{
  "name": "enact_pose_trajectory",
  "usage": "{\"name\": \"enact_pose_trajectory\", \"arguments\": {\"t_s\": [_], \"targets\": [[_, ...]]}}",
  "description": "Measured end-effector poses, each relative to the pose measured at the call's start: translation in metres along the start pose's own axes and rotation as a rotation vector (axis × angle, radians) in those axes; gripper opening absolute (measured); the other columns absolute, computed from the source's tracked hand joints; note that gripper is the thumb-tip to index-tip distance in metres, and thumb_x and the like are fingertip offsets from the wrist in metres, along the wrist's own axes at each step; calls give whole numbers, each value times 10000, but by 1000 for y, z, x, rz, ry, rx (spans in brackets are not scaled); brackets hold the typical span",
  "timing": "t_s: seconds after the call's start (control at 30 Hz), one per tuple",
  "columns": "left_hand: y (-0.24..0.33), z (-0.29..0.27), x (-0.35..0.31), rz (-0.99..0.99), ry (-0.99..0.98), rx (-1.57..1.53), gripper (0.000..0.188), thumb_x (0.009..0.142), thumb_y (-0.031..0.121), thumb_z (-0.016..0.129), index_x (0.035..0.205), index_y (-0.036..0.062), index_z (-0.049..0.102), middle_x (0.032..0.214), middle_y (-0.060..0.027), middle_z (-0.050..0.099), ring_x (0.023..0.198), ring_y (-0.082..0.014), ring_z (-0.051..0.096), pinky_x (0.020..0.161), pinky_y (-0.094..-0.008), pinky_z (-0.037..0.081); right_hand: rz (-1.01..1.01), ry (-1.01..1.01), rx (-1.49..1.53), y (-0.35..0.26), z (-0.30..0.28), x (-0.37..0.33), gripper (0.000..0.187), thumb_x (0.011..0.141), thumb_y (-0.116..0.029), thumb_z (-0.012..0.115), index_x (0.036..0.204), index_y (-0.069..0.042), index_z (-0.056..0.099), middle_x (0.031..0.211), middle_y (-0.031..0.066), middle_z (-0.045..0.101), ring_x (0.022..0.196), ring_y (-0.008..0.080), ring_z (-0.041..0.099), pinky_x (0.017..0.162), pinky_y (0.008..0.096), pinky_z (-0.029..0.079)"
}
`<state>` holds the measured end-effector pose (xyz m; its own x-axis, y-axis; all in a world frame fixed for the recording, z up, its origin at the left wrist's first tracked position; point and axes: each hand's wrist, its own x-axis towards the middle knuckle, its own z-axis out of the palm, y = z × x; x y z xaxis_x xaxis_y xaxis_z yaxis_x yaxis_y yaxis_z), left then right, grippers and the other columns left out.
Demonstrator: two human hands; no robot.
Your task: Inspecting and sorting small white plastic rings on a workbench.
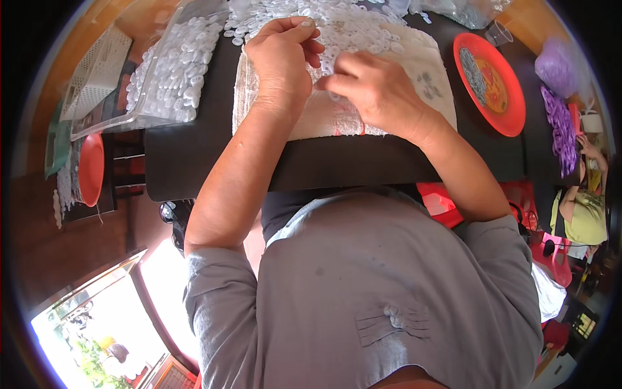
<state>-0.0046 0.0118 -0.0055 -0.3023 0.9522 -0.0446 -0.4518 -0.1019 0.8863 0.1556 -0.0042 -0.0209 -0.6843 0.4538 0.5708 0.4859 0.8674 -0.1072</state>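
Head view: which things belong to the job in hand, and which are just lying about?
Likely in use:
- left hand, right hand
- white pieces
- pale cloth beneath
- clear bin of similar pieces
- perhaps red plate with grey bits

Seemingly lying about:
- purple bag
- purple strands
- clear cup
- white basket

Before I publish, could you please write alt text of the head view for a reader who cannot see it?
A person's left hand and right hand are close together over a pale cloth, by a heap of small white pieces on a dark table. A clear tub of similar pieces stands left, a red plate with grey pieces right.
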Motion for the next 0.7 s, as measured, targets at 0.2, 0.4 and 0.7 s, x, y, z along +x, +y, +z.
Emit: {"name": "enact_pose_trajectory", "arguments": {"t_s": [0.2,0.4,0.7], "targets": [[0,-1,1,-12,-34,-10,37,837,-22,607,850,-55,595,724,-130,623,531,-175,558,421,-274,403,-47,-176,-84,0,-6,1,161,676,-44,634,831,-87,643,861,40,574,840,228,597,672,362,511],[-3,3,-5,-57,-128,-35,76,831,18,623,869,-42,596,735,-118,622,541,-170,561,431,-270,405,43,-157,-24,8,-8,-3,108,740,-33,640,846,-57,643,841,32,608,797,209,615,656,324,502],[-3,14,-20,-100,-175,77,98,830,57,646,861,-29,611,726,-106,633,537,-140,562,435,-255,408,944,251,1094,28,-36,5,163,876,-130,642,947,13,676,771,24,635,641,91,572,569,216,387]]}}
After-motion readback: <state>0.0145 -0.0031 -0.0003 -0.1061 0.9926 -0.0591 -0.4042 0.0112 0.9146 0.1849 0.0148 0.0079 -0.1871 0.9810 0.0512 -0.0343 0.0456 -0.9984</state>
